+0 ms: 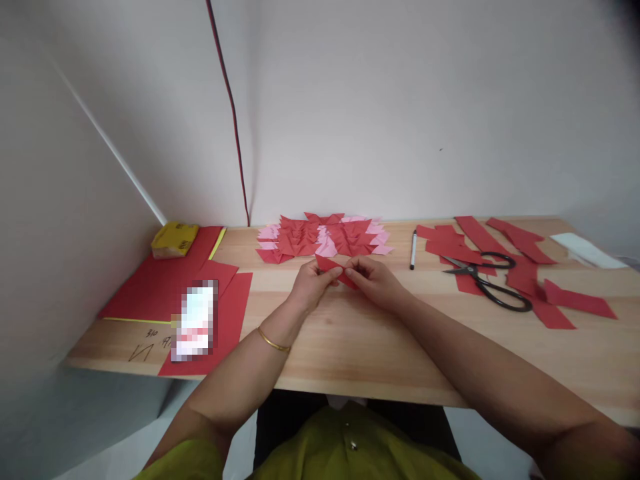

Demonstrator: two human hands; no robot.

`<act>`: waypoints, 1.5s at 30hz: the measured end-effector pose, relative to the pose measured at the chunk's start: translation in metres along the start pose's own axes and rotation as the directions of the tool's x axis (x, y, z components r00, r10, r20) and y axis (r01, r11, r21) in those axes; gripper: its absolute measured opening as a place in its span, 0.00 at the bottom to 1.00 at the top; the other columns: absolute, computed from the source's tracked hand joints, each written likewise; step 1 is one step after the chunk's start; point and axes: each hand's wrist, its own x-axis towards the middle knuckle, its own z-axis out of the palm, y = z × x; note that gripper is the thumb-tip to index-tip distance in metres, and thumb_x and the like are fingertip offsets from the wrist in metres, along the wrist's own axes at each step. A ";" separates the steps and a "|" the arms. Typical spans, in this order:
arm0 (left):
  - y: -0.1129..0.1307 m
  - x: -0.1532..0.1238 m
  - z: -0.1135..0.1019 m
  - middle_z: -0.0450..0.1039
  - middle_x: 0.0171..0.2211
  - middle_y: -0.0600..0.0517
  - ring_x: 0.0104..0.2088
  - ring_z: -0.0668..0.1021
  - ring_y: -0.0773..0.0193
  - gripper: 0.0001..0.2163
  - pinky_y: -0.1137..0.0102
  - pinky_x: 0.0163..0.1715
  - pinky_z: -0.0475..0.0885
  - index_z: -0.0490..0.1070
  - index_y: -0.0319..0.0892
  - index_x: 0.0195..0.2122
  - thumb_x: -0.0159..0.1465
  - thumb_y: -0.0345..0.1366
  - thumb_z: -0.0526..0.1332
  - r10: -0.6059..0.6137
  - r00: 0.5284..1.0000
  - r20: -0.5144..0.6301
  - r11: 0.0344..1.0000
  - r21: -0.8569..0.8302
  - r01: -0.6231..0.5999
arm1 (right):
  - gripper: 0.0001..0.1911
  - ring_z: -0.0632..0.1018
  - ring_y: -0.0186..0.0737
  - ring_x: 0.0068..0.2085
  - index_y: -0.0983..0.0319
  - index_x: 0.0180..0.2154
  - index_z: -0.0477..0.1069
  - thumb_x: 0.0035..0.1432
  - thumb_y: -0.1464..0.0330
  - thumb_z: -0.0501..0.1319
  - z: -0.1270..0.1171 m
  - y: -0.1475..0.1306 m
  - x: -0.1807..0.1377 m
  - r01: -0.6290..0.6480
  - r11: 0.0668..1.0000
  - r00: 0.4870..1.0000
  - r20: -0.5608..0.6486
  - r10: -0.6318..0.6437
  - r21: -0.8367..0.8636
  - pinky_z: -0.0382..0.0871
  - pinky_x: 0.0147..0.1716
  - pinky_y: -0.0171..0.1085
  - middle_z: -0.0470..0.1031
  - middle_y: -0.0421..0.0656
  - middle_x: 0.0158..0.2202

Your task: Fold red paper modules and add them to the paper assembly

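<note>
Pale wall (pixel 400 120), one dark red cable (pixel 233 110) running down it; below, a wooden table (pixel 350 353). At the left of the table I list red sheets (pixel 145 287), a yellow packet (pixel 175 240) on their far corner, and an item too blurred for me to identify. Back centre, by the wall: a cluster of folded red and pink pieces (pixel 300 237). Right: a marker pen (pixel 413 250), black-handled scissors (pixel 473 271) lying open over red strips (pixel 455 251), and a white strip (pixel 585 250). Principal item: one folded red paper (pixel 326 263), held over the middle of the table, just in front of the cluster. The left hand (pixel 313 283) pinches it between thumb and fingers; the right hand (pixel 377 283) does likewise, the thumbs close together near its middle. Its long axis, as far as I can see past the fingers, slants from far left to near right; a pointed tip aims away from the body and leftward. Handling, in my judgement: very light, thin, fairly stiff along the folds, not slippery, easily creased or torn. I would take hold at the folded, layered middle and spare the sharp tips.
</note>
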 end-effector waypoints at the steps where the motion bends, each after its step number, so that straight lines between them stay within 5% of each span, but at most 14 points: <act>1: 0.000 0.000 0.000 0.73 0.24 0.52 0.23 0.72 0.69 0.12 0.72 0.26 0.66 0.72 0.36 0.27 0.46 0.37 0.70 0.001 1.000 0.002 1.000 -0.015 -0.001 | 0.12 0.65 0.32 0.26 0.63 0.31 0.67 0.58 0.60 0.55 0.000 0.000 0.000 -0.005 1.000 1.000 0.015 0.005 0.003 0.60 0.27 0.33 0.67 0.39 0.26; 6: -0.003 -0.002 0.000 0.72 0.22 0.53 0.24 0.72 0.69 0.10 0.72 0.28 0.67 0.71 0.37 0.25 0.46 0.35 0.69 0.053 0.998 -0.021 0.999 -0.008 -0.053 | 0.12 0.68 0.35 0.29 0.62 0.31 0.69 0.58 0.60 0.55 0.001 0.000 -0.002 0.037 0.998 0.998 0.058 -0.034 -0.041 0.62 0.29 0.34 0.70 0.41 0.28; 10: -0.004 -0.003 -0.001 0.72 0.24 0.51 0.25 0.73 0.67 0.11 0.70 0.29 0.68 0.72 0.36 0.26 0.49 0.39 0.68 0.016 0.997 0.076 1.000 0.015 -0.017 | 0.11 0.69 0.36 0.30 0.62 0.33 0.69 0.58 0.61 0.55 0.001 0.001 -0.004 0.018 0.996 0.998 0.068 -0.012 -0.088 0.63 0.30 0.35 0.71 0.42 0.30; 14: -0.002 -0.004 -0.001 0.70 0.22 0.52 0.25 0.71 0.69 0.11 0.71 0.28 0.67 0.71 0.37 0.23 0.49 0.40 0.68 0.051 0.999 0.020 0.997 0.063 -0.052 | 0.12 0.71 0.38 0.32 0.62 0.37 0.69 0.56 0.60 0.58 0.002 0.002 -0.003 -0.002 0.993 0.993 0.114 0.015 -0.117 0.64 0.31 0.37 0.73 0.43 0.32; 23: -0.002 -0.001 0.001 0.67 0.20 0.54 0.22 0.68 0.71 0.12 0.73 0.25 0.65 0.68 0.37 0.23 0.47 0.39 0.68 -0.005 0.997 -0.074 0.991 -0.137 -0.005 | 0.14 0.74 0.44 0.43 0.59 0.42 0.70 0.55 0.60 0.60 0.001 0.004 0.004 0.015 0.999 0.987 0.163 -0.008 -0.043 0.67 0.44 0.42 0.75 0.45 0.42; 31: 0.002 -0.004 0.000 0.70 0.21 0.54 0.23 0.71 0.71 0.12 0.71 0.28 0.66 0.70 0.36 0.23 0.46 0.39 0.69 0.028 0.999 0.020 0.997 -0.074 -0.027 | 0.13 0.70 0.36 0.30 0.60 0.34 0.69 0.58 0.58 0.56 0.003 0.002 -0.003 -0.054 0.998 0.993 0.103 0.057 -0.028 0.64 0.30 0.35 0.71 0.41 0.28; 37: 0.002 -0.007 0.004 0.70 0.21 0.53 0.23 0.71 0.70 0.11 0.70 0.29 0.67 0.70 0.36 0.23 0.47 0.39 0.68 -0.045 0.998 0.042 0.984 -0.169 0.052 | 0.12 0.69 0.36 0.30 0.60 0.33 0.70 0.59 0.59 0.56 -0.001 0.003 -0.004 -0.009 0.999 0.996 0.094 0.012 -0.033 0.62 0.31 0.35 0.70 0.40 0.28; 45: 0.001 -0.006 -0.002 0.66 0.19 0.55 0.22 0.67 0.72 0.13 0.74 0.25 0.63 0.69 0.37 0.21 0.52 0.42 0.65 0.128 0.989 0.074 0.969 0.205 -0.141 | 0.10 0.68 0.34 0.28 0.61 0.31 0.68 0.57 0.60 0.58 0.003 0.004 -0.005 -0.061 0.998 0.997 0.037 0.062 -0.027 0.61 0.28 0.34 0.69 0.40 0.28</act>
